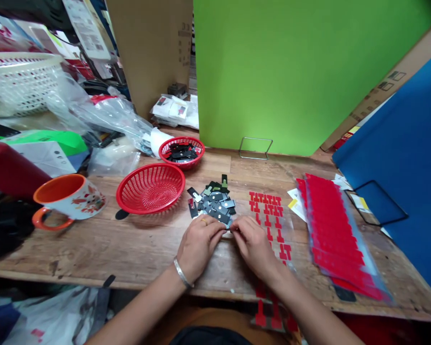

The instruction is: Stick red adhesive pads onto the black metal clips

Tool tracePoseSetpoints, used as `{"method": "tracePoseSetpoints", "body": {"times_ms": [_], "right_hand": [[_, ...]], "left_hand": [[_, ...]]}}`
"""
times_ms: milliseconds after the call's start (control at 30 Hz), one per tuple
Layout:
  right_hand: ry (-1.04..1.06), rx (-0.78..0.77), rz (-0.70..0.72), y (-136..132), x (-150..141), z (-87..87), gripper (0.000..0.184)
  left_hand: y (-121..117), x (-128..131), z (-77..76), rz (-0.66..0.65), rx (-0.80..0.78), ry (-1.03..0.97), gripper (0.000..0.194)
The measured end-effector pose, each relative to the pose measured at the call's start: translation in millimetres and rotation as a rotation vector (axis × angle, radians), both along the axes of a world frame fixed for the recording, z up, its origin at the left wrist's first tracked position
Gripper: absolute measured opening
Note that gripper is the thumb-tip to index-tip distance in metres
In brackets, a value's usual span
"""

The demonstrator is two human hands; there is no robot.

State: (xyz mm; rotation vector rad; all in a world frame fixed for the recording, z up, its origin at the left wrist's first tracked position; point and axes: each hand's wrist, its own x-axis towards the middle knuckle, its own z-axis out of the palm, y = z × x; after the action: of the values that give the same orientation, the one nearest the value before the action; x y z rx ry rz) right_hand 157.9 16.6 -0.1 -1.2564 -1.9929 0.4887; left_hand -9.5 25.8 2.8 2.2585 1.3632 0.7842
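Note:
My left hand (pixel 198 242) and my right hand (pixel 255 245) meet at the near edge of a pile of small flat grey and black pieces (pixel 215 203). Both are closed in a pinch, fingertips almost touching, on a small flat grey piece (pixel 228 225) that is mostly hidden by the fingers. A clear sheet of red T-shaped stickers (pixel 268 223) lies beside and partly under my right forearm, hanging past the table's front edge. Left of the pile stands a red plastic basket (pixel 151 189) with nothing in it.
A smaller red basket (pixel 181 152) holds dark pieces. An orange-and-white mug (pixel 72 197) stands at the left. Stacked red sticker sheets (pixel 332 225) lie right. Wire stands (pixel 255 148) and green (pixel 280 72) and blue boards (pixel 398 163) border the wooden table (pixel 143 254).

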Motion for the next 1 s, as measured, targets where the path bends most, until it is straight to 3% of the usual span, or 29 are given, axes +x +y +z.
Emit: {"method": "tracePoseSetpoints", "body": {"times_ms": [133, 333, 633, 767, 867, 1000], "right_hand": [[0.054, -0.046, -0.011, -11.7, 9.6, -10.5, 0.021], [-0.022, 0.008, 0.057, -22.4, 22.4, -28.3, 0.027], [-0.176, 0.051, 0.163, -23.5, 23.2, -31.9, 0.035], [-0.131, -0.001, 0.157, -21.9, 23.7, -27.1, 0.031], [-0.003, -0.063, 0.067, -5.6, 32.0, -21.1, 0.021], [-0.021, -0.104, -0.256, 37.8, 54.4, -21.1, 0.011]], "left_hand": [[-10.0, 6.6, 1.3, -0.018, -0.103, 0.153, 0.021], [-20.9, 16.4, -6.9, 0.008, -0.129, 0.291, 0.023], [-21.2, 18.7, -12.4, 0.036, -0.081, 0.350, 0.024], [-22.4, 18.6, -13.0, 0.047, -0.099, 0.328, 0.025], [-21.6, 18.0, -9.7, 0.050, -0.158, 0.231, 0.024], [-10.1, 19.6, -2.2, 0.062, -0.265, -0.052, 0.019]]}}
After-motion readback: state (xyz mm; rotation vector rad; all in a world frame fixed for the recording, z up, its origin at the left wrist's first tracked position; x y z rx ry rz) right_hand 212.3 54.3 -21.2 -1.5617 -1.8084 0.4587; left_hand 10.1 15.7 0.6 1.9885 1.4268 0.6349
